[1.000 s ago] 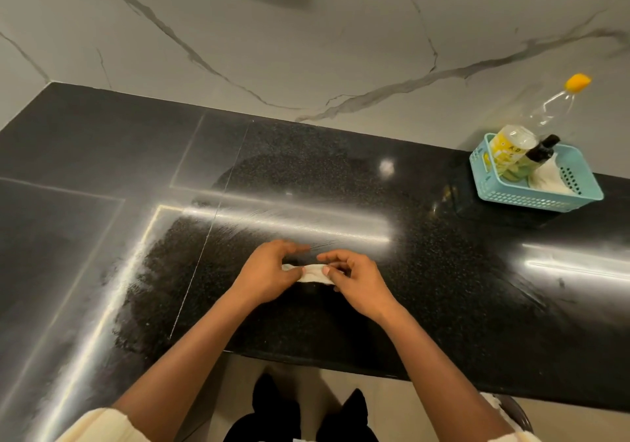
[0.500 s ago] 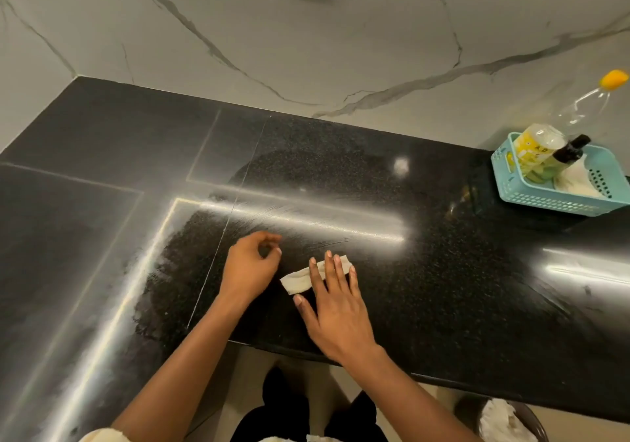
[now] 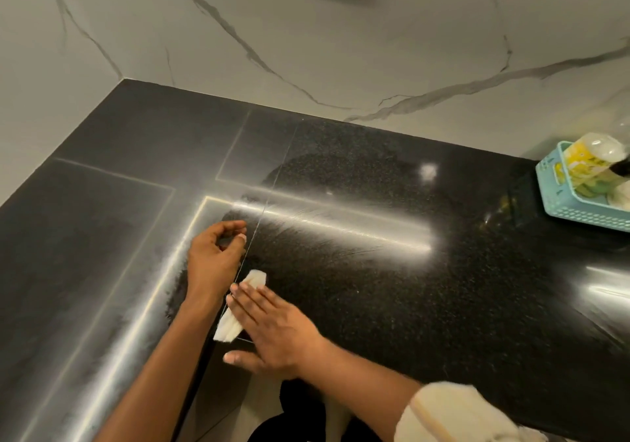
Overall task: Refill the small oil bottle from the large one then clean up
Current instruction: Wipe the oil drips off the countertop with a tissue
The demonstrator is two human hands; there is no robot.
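Two hands: right hand [image 3: 272,325] presses the folded tissue [image 3: 254,279] with straight fingers; left hand [image 3: 214,257], just beside it, curls loosely, empty.

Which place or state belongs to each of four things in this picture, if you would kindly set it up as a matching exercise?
Things:
1. folded tissue
2. left hand
3. right hand
4. blue basket

Places or states:
A. stands at the far right of the countertop
B. lies flat, its straight fingers pressing down on the white wipe
C. has curled fingers and holds nothing
D. lies on the dark surface, partly covered by fingers

Pairs: 1-D, 2-C, 3-B, 4-A
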